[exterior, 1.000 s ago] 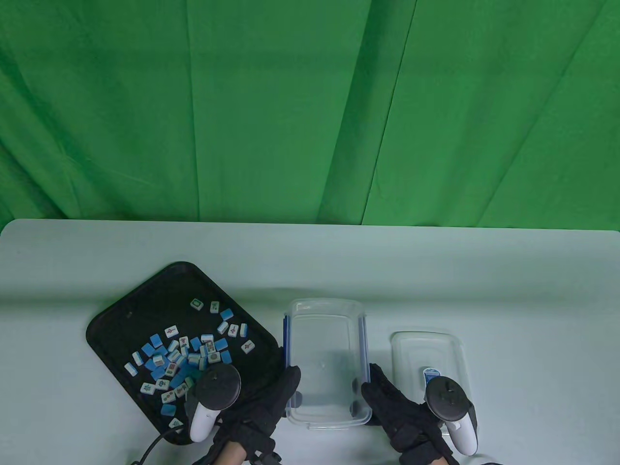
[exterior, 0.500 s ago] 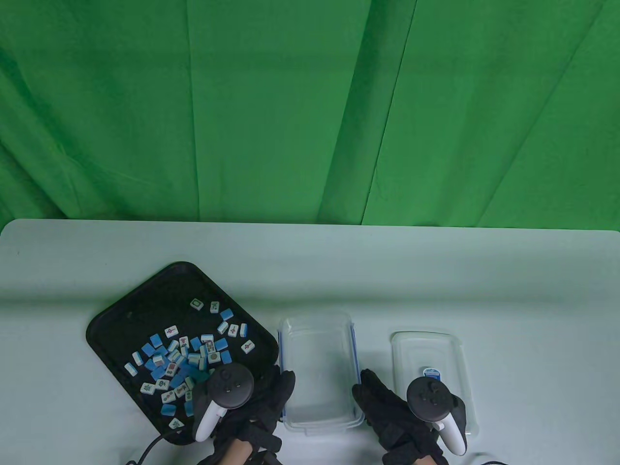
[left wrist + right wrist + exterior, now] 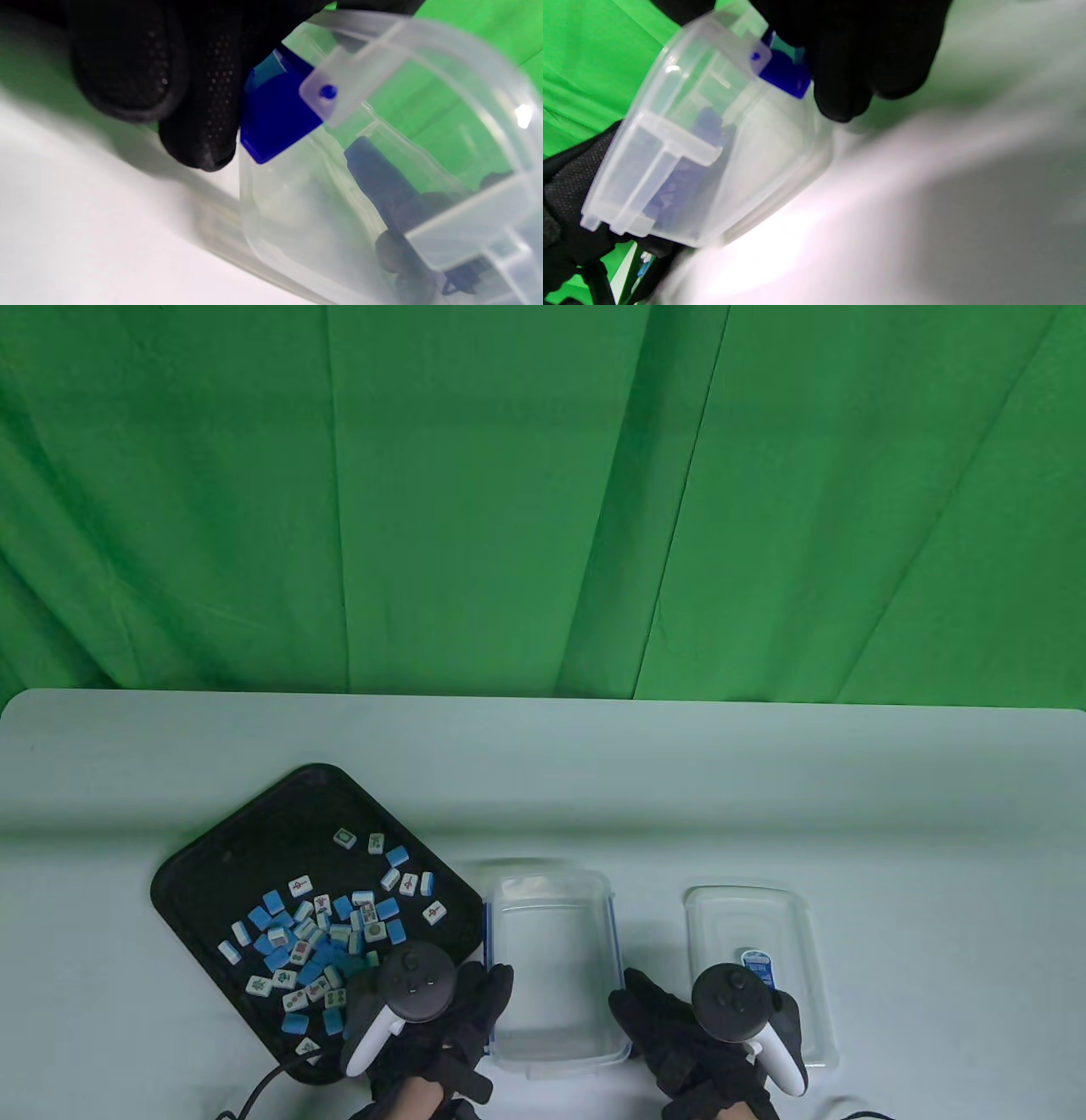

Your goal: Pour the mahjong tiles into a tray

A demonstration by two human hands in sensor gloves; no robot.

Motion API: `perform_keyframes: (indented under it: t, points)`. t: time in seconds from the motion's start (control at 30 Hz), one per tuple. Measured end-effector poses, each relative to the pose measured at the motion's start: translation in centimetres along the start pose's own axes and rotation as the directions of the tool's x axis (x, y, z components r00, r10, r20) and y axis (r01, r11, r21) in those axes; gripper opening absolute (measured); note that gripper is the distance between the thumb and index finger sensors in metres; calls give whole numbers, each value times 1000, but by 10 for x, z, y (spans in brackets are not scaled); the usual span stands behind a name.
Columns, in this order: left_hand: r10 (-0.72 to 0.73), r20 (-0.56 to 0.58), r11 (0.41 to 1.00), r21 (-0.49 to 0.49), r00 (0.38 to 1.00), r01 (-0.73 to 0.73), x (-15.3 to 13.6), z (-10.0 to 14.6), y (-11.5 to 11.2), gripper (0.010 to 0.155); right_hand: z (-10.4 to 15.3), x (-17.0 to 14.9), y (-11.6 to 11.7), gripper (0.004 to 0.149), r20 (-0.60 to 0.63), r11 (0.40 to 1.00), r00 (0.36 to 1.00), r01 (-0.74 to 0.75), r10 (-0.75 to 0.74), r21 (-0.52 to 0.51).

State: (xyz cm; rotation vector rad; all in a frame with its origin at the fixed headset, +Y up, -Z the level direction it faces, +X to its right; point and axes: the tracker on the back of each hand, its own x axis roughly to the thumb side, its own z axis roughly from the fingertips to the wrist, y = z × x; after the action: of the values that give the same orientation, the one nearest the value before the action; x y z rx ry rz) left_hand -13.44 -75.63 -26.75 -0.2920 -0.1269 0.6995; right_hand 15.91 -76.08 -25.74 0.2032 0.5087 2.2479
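Note:
A clear plastic box with blue latches sits empty at the table's front middle. My left hand grips its left side and my right hand grips its right side. In the left wrist view my gloved fingers press by a blue latch on the box. The right wrist view shows the same on the other side, fingers by a latch on the box. A black tray to the left holds several blue-and-white mahjong tiles.
The box's clear lid lies flat to the right of the box, partly under my right hand's tracker. A black cable runs off the front edge by the tray. A green cloth hangs behind the table.
Both hands have drawn the clear box toward the table's front edge and slightly left. The tray, the tiles and the lid have not moved.

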Motion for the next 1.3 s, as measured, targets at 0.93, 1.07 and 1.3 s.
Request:
perform_keyframes:
  t: [0.93,1.07,1.3]
  points:
    - [-351,-21,935,49,936,352,17,3,-3,67,1,8,11,68,-28,972,971,-236,235,-3]
    - [-411,-40,909,60,911,413,19,4,-3,65,1,9,12,67,-27,968,968,-250,250,-7]
    - [-488,-63,868,70,871,491,23,4,-5,65,4,14,13,67,-36,940,941,-339,338,-47]
